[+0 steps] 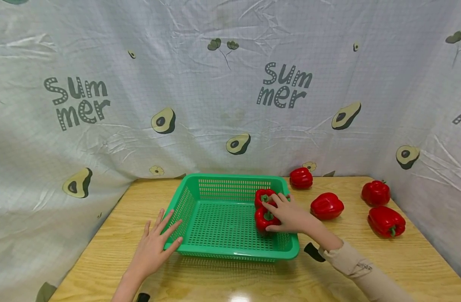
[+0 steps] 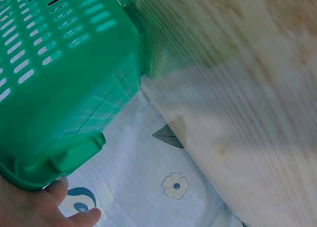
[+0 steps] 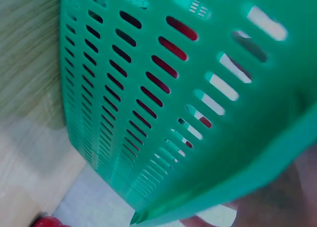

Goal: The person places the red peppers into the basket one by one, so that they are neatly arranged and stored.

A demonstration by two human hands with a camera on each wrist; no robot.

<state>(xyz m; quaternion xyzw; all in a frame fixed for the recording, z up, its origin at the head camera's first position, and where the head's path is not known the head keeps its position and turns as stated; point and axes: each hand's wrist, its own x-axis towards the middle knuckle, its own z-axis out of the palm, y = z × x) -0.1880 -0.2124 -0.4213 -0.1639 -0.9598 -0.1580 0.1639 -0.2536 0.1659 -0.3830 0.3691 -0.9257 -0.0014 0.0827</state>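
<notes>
A green plastic basket [image 1: 230,252] with slotted walls stands on the wooden table. Two red bell peppers lie side by side at its right end, the rear pepper [image 1: 261,197] behind the front pepper [image 1: 263,222]. My right hand [image 1: 291,214] reaches over the right rim, thumb and fingers round the front pepper, partly covering both. In the right wrist view, red shows through slots of the basket wall [image 3: 106,95]. My left hand [image 1: 151,247] rests at the left rim, fingers spread and fairly straight; its fingertips [image 2: 58,188] touch the rim in the left wrist view.
Several more red bell peppers lie on the table right of the basket: one at the back [image 1: 301,178], a nearer one [image 1: 326,206], and a pair at the far right [image 1: 386,221]. A printed cloth [image 1: 200,96] hangs behind the table.
</notes>
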